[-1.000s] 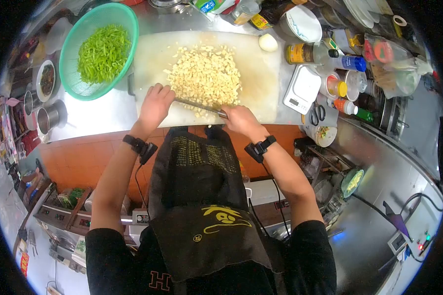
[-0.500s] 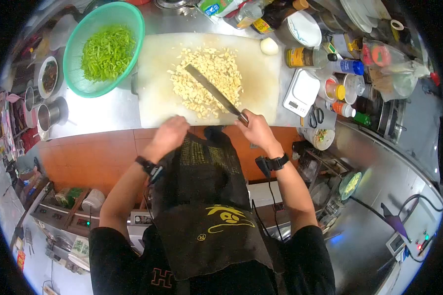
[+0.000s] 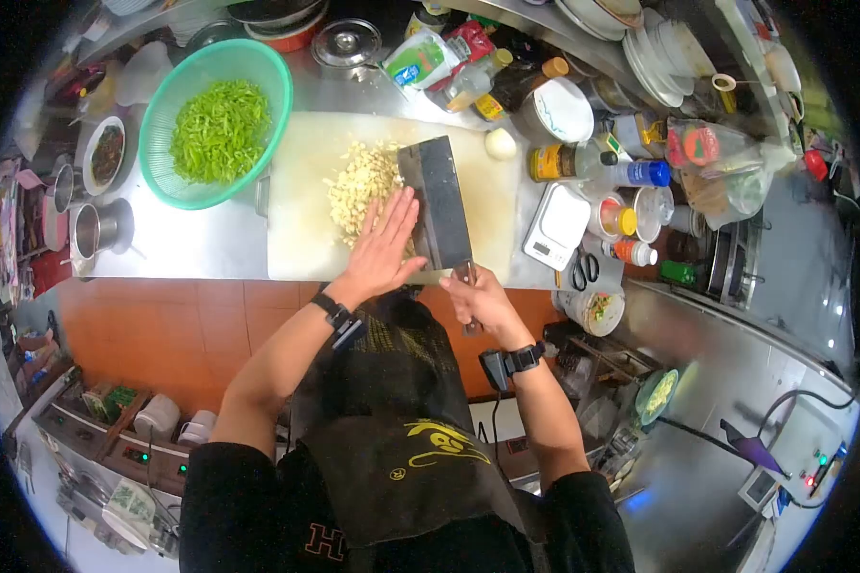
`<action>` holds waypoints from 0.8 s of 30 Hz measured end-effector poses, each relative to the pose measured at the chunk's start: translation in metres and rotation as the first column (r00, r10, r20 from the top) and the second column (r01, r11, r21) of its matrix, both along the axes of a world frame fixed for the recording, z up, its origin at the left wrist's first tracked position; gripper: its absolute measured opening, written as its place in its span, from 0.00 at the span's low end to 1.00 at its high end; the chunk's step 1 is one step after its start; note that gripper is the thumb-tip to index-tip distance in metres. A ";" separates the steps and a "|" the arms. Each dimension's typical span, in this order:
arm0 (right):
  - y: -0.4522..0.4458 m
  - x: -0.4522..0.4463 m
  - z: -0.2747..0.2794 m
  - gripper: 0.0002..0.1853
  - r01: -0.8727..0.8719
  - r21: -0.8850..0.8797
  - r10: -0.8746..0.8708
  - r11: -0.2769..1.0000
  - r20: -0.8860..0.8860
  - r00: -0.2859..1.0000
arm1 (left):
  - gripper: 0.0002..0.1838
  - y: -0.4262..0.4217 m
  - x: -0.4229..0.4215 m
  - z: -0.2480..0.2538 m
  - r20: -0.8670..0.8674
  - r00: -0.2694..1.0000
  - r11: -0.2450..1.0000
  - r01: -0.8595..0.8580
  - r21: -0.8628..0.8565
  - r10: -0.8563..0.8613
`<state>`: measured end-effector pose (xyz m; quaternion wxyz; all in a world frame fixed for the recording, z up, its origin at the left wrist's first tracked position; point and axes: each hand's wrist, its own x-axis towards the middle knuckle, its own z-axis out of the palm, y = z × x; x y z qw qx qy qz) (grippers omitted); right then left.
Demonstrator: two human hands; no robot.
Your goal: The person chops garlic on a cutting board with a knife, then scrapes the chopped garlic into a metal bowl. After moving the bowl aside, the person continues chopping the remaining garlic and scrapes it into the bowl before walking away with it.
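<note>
Chopped pale pieces (image 3: pixel 358 181) lie heaped on a white cutting board (image 3: pixel 301 224). Held in my right hand (image 3: pixel 484 303) by its handle is a cleaver (image 3: pixel 437 201), its broad dark blade lying tilted over the right side of the heap and hiding part of it. Flat, with fingers stretched out, my left hand (image 3: pixel 382 248) rests over the lower part of the pieces, beside the blade's left side. A whole peeled white bulb (image 3: pixel 500 144) sits at the board's upper right.
A green basket of sliced green vegetable (image 3: pixel 148 124) stands left of the board. To the right are a white scale (image 3: pixel 557 224), black scissors (image 3: pixel 584 269) and several jars and bottles. A metal lid (image 3: pixel 346 43) lies behind.
The cleaver has turned from edge-down to showing its broad face, right of the heap. My left hand has moved from the board's front edge onto the pieces. The view has shifted.
</note>
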<state>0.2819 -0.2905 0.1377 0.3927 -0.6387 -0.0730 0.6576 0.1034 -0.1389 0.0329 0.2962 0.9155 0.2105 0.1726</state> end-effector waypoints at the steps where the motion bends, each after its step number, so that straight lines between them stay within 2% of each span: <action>1: 0.000 -0.001 0.005 0.14 0.015 -0.011 -0.016 1.000 -0.029 0.999 | 0.51 0.005 0.003 -0.005 -0.048 0.998 1.000 -0.029 0.005 0.029; 4: -0.008 0.001 0.005 0.15 0.023 -0.016 -0.024 1.000 -0.044 0.999 | 0.50 0.014 0.003 -0.024 -0.195 0.970 0.989 -0.149 -0.009 0.144; 7: -0.014 0.002 0.006 0.15 -0.012 -0.023 0.012 1.000 -0.004 1.000 | 0.49 0.017 -0.007 -0.033 -0.165 0.964 0.978 -0.211 -0.001 0.208; 10: -0.015 -0.002 0.010 0.15 -0.019 -0.022 0.019 1.000 -0.006 1.000 | 0.45 0.017 -0.002 -0.014 -0.099 0.995 0.997 -0.021 0.080 0.029; 11: -0.016 -0.003 0.011 0.15 -0.011 -0.018 0.011 1.000 -0.016 1.000 | 0.43 0.014 -0.002 -0.023 -0.120 0.984 0.990 -0.120 0.070 0.128; 13: -0.016 -0.007 0.011 0.13 -0.120 -0.059 0.130 0.991 0.234 0.964 | 0.38 0.013 -0.002 -0.045 -0.155 0.943 0.955 -0.290 0.061 0.296; 14: -0.013 -0.005 0.011 0.12 -0.153 -0.085 0.173 0.985 0.359 0.917 | 0.36 0.019 -0.010 -0.049 -0.090 0.914 0.918 -0.397 0.008 0.396; 15: -0.016 -0.001 0.007 0.10 -0.272 -0.046 0.232 0.961 0.669 0.706 | 0.33 0.025 -0.023 -0.050 -0.032 0.874 0.872 -0.486 -0.057 0.485; 16: -0.025 0.001 0.001 0.09 -0.381 -0.077 0.238 0.921 0.886 0.398 | 0.32 0.034 -0.040 -0.042 0.075 0.871 0.875 -0.482 -0.051 0.485; 17: -0.035 0.001 -0.001 0.08 -0.468 -0.167 0.207 0.868 0.978 0.034 | 0.32 0.040 -0.049 -0.023 0.177 0.856 0.873 -0.485 -0.054 0.486; 19: -0.036 0.004 0.016 0.08 -0.469 -0.269 0.276 0.841 0.960 -0.055 | 0.34 0.043 -0.030 0.055 -0.093 0.955 0.902 -0.296 -0.314 0.281; 21: -0.039 0.004 0.011 0.08 -0.525 -0.328 0.275 0.786 0.945 -0.179 | 0.40 0.009 -0.015 0.066 0.006 1.000 0.999 -0.014 -0.046 0.014; 22: -0.038 0.003 0.009 0.08 -0.530 -0.339 0.269 0.777 0.941 -0.208 | 0.42 0.000 0.000 0.079 -0.124 0.978 0.985 0.172 0.031 -0.167; 24: -0.041 -0.002 0.008 0.08 -0.539 -0.368 0.260 0.757 0.928 -0.268 | 0.44 -0.016 0.025 0.080 -0.118 0.940 0.945 0.326 0.030 -0.320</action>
